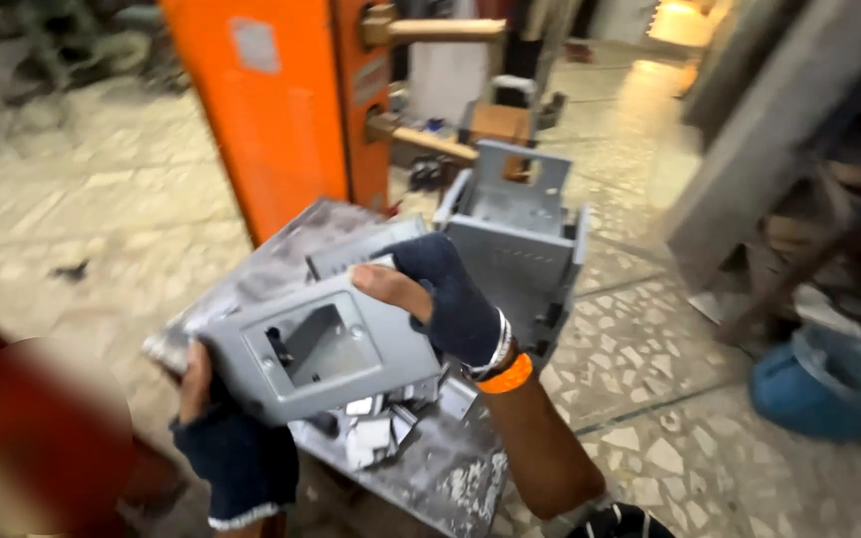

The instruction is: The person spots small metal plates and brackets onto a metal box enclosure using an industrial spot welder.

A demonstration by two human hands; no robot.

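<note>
I hold a grey sheet-metal box part (321,349) with a rectangular cut-out in its face, above a metal table. My left hand (223,438), in a dark fingerless glove, grips its lower left corner from underneath. My right hand (440,294), also in a dark fingerless glove, with an orange band and a bangle at the wrist, clamps its upper right edge with the thumb on top. Another grey box part (515,239), open and upright, stands just behind on the table.
A worn steel table (450,478) carries small loose metal plates (376,433). Behind stands an orange spot-welding machine (281,100) with brass arms (430,139). A blue tub (829,379) sits on the terrazzo floor at right, beside a grey metal frame (749,149).
</note>
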